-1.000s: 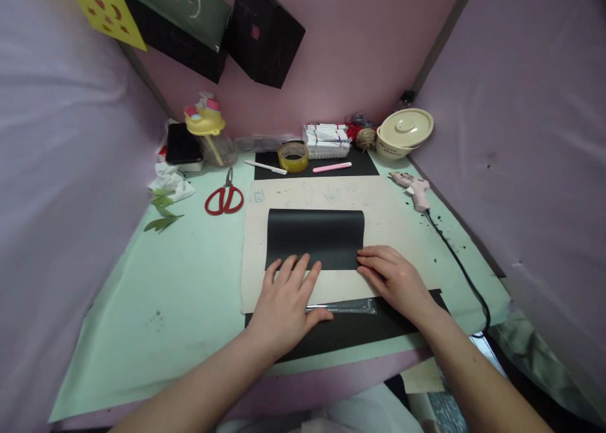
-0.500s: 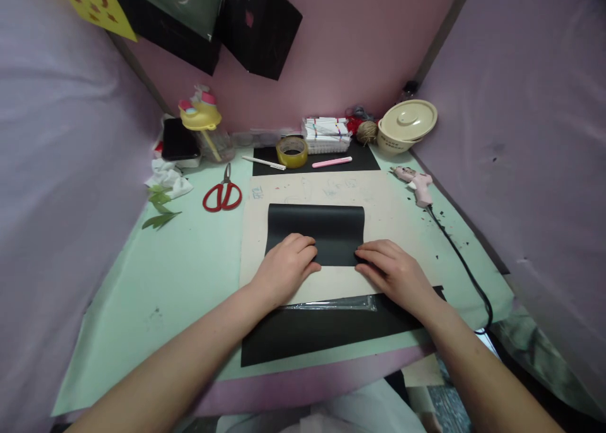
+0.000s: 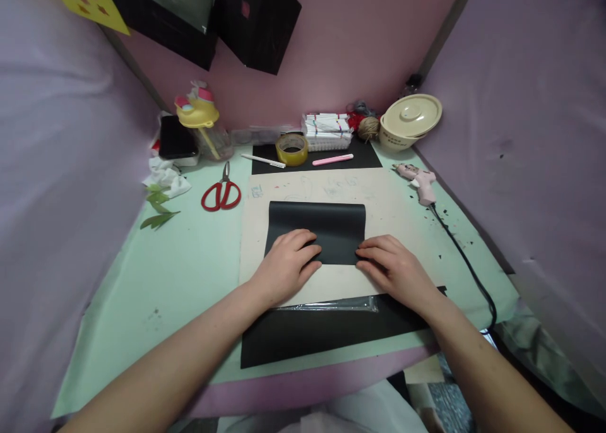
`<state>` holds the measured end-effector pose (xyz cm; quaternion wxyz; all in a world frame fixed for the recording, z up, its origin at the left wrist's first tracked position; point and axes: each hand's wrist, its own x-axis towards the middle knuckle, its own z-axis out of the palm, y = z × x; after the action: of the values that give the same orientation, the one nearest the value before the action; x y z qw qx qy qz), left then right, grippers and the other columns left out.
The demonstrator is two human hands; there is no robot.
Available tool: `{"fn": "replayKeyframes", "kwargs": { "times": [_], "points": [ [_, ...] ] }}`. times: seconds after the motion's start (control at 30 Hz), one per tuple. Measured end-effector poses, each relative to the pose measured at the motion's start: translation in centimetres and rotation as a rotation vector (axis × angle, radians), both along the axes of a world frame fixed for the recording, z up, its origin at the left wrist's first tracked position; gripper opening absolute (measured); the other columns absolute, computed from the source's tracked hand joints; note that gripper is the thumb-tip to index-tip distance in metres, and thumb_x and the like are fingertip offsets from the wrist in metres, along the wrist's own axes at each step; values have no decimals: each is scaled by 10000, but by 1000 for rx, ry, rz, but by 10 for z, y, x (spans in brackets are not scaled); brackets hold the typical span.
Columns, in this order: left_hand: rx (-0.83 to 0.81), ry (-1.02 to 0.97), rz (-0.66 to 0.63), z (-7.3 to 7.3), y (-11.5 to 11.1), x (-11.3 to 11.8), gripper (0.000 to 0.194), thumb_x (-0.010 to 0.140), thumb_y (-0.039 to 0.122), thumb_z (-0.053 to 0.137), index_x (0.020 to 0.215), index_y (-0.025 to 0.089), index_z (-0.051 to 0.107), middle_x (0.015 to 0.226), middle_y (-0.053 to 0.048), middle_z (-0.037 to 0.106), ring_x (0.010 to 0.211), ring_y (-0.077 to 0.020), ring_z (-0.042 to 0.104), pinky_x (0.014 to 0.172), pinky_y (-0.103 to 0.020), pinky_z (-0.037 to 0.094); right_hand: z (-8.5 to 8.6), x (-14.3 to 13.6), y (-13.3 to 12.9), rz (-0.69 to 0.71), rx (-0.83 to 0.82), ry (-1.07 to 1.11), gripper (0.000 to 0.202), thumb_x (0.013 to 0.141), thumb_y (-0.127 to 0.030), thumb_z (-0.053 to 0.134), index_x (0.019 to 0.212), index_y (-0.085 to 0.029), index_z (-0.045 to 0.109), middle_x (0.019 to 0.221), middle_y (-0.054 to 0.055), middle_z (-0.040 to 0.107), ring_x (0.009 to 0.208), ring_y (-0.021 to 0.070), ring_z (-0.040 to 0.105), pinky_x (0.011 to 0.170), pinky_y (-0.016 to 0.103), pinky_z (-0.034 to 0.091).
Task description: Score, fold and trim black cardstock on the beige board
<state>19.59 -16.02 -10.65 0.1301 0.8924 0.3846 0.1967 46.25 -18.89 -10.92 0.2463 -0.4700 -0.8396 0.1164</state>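
Folded black paper [image 3: 326, 228] lies mid-frame on a cream board [image 3: 388, 199]; the left hand [image 3: 288, 262] presses its lower left, fingers slightly spread; the right hand [image 3: 391, 266], fingers nearly together, touches its lower-right corner.

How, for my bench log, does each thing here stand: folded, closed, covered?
Black sheet: bent over, far edge rounded
Left hand: on the sheet
Right hand: at the sheet's right edge
Scissors: closed
Bowl: lid on, askew
Glue gun: on its side, cord attached
Tape roll: lying flat
Tissue: crumpled
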Motion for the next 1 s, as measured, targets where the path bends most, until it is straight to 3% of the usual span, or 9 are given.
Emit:
{"fn": "replayKeyframes", "kwargs": {
  "times": [0.27,0.47,0.6,0.7,0.77,1.0],
  "points": [
    [91,93,-31,1,-1,1,256,955,304,511,1122,158,639,1240,-113,624,1211,-288,531,985,-477,466,5,8,5,103,129,-193,319,935,-231,530,1241,-178,605,1205,133,654,1115,267,616,920,456,561],
    [135,133,-30,1,-2,3,277,951,322,518,1127,141,632,1236,-117,626,1200,-297,543,979,-465,472,6,9,12,199,269,-365,308,913,-145,525,1205,-127,622,1137,147,691,1050,274,656,846,434,588],
    [148,137,-31,-1,-1,2,295,952,330,515,1135,128,630,1243,-123,624,1204,-300,544,989,-458,473,13,12,11,209,175,-312,409,915,-339,578,1271,-138,581,1275,152,622,1178,283,591,932,443,553],
    [149,130,-50,0,-4,0,316,949,344,516,1151,125,623,1257,-131,619,1205,-297,549,998,-459,472,12,15,0,226,86,-283,599,873,-484,609,1355,-144,508,1401,170,519,1302,314,482,1026,499,483],
    [125,133,-83,2,-12,-3,321,947,358,518,1157,137,619,1263,-128,617,1205,-288,552,1009,-458,468,8,16,-12,227,61,-247,629,856,-507,621,1356,-142,505,1377,178,536,1269,320,505,1007,514,489],
    [67,147,-193,5,-48,-9,434,913,449,562,1217,139,569,1316,-141,579,1260,-296,512,1057,-472,433,-3,18,-48,243,146,-144,451,866,-336,649,1278,-170,571,1182,141,659,1048,281,616,914,499,536]
  ]
}}
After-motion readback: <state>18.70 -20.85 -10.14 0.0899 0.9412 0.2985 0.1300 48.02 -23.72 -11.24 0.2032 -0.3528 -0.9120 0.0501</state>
